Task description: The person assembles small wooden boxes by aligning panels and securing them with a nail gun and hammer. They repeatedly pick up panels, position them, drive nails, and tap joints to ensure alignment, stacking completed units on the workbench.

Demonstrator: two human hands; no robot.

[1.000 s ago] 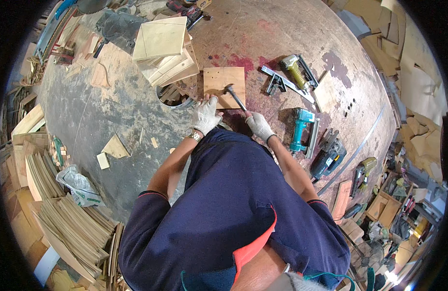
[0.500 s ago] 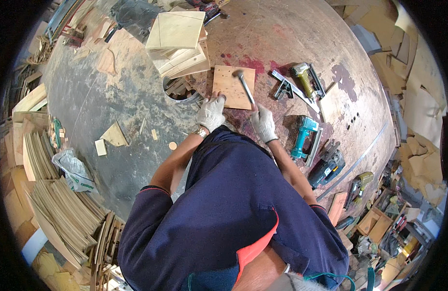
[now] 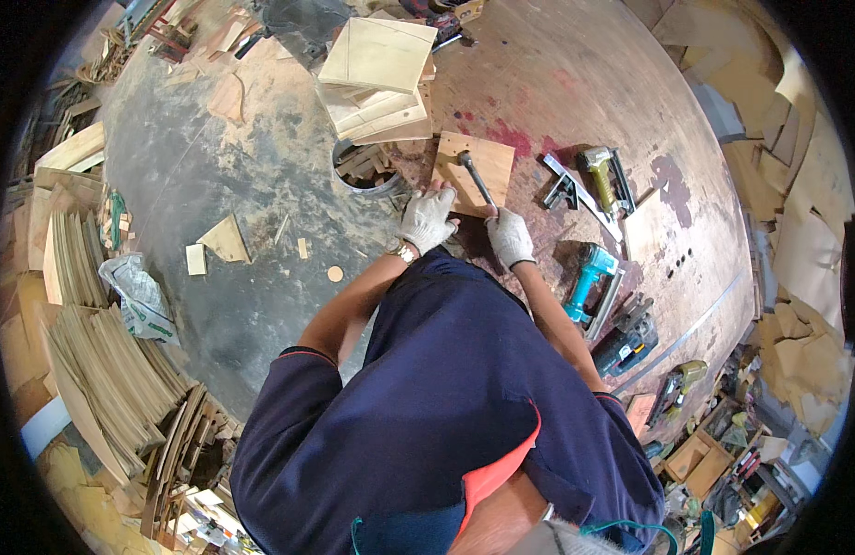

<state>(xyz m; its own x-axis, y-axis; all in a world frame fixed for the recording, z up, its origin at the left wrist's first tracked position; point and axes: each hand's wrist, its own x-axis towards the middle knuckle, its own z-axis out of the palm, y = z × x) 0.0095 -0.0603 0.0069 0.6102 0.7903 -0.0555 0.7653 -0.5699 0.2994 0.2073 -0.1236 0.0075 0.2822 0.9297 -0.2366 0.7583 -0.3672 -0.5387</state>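
Note:
A square wooden board (image 3: 490, 176) lies tilted slightly clockwise on the worktable, close in front of me. My left hand (image 3: 429, 218), in a white knit glove, holds its near left corner, with the thumb apart from the fingers. In my gloved right hand (image 3: 510, 237) is the handle of a hammer (image 3: 478, 181). The hammer's head is over the far left part of the board; whether it touches the wood I cannot tell. Any nail beneath the head is hidden.
Beyond the board stands a stack of wooden panels (image 3: 377, 54), beside a round hole (image 3: 367, 171) holding scraps. To the right lie a combination square (image 3: 576, 190), an olive nail gun (image 3: 598, 176), a teal nail gun (image 3: 589, 277) and a dark power tool (image 3: 626, 338). Offcuts (image 3: 224, 240) lie left.
The whole view has shifted, so the table's contents appear farther right. The board has turned a little clockwise, and the hammer's head sits nearer its left side. Both hands keep their holds.

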